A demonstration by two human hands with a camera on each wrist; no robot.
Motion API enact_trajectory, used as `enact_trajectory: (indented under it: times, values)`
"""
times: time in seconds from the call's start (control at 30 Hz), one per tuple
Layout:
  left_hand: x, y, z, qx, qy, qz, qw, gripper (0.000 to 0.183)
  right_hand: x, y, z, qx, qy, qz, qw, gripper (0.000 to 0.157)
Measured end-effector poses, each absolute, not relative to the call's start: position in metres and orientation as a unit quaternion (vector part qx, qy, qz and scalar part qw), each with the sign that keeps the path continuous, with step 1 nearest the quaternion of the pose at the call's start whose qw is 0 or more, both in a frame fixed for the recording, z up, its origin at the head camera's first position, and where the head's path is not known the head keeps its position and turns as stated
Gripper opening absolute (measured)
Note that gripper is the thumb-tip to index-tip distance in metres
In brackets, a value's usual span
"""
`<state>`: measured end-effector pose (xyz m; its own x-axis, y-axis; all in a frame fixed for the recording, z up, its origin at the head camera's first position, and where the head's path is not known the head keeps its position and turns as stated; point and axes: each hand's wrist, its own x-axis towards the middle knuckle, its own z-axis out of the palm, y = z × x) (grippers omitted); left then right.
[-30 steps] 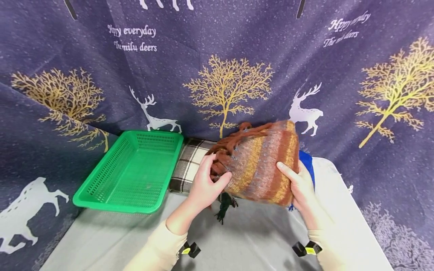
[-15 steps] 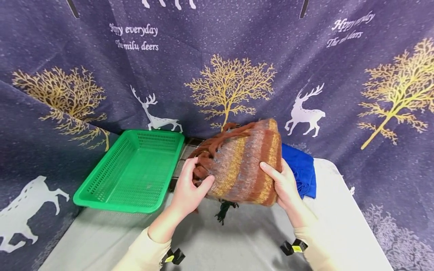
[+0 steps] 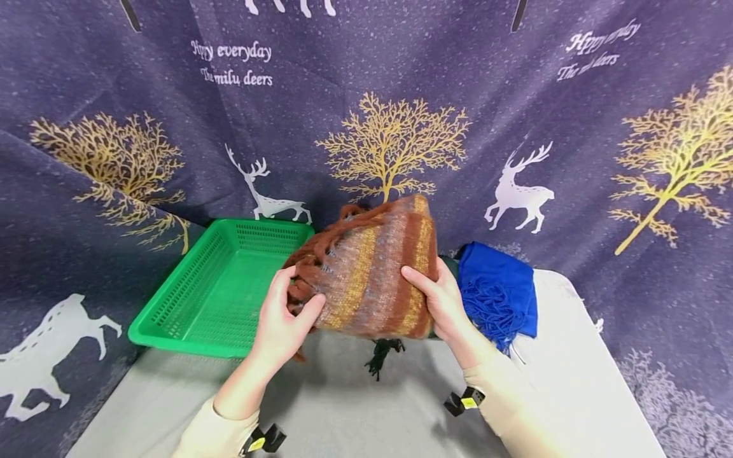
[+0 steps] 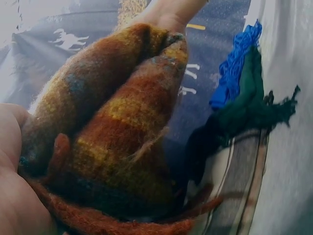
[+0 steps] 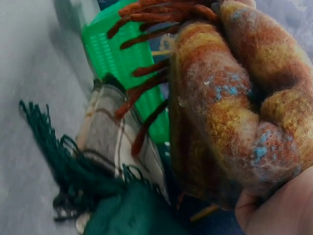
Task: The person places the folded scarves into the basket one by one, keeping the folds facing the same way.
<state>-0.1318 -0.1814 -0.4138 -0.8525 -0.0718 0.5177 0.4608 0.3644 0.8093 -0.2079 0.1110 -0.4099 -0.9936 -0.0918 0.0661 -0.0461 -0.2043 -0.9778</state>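
Between both hands hangs a folded scarf (image 3: 372, 273), striped in rust, mustard and grey, with thick rust fringe along its left side. My left hand (image 3: 284, 321) grips the fringed end, thumb on the front face. At the opposite end my right hand (image 3: 449, 302) holds the folded edge, its thumb lying over the front. The scarf is raised above the table, and its left end overlaps the right rim of a green basket (image 3: 229, 349) in the head view. Both wrist views show thick folded layers; most fingers are hidden behind the cloth.
On the table (image 3: 366, 407), a blue fringed scarf (image 3: 495, 286) lies at the right. Beside it is a dark green scarf (image 5: 132, 210) with fringe, partly over or against a brown-and-white checked cloth (image 5: 105, 127). A patterned curtain (image 3: 298, 114) hangs behind.
Both hands have carried the striped scarf leftward, toward the basket. The blue scarf has come into fuller view, while the checked cloth is now covered in the head view.
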Motion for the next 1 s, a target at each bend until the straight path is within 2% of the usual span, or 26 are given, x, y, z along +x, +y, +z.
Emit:
enact_trajectory:
  times: [0.23,0.6,1.0]
  values:
    - [-0.127,-0.205,-0.411,-0.084,-0.798,-0.543,0.248,0.052,-0.213,0.082,-0.412,-0.075,0.626,-0.776,0.027,0.055]
    - [-0.12,-0.242,-0.403,-0.005,-0.818,-0.531,0.22,0.052,-0.217,0.035,-0.414,-0.082,0.634,-0.769,0.019,0.065]
    - [-0.122,-0.265,-0.39,0.015,-0.792,-0.546,0.271,0.047,-0.221,0.007,-0.391,-0.12,0.632,-0.766,0.008,0.066]
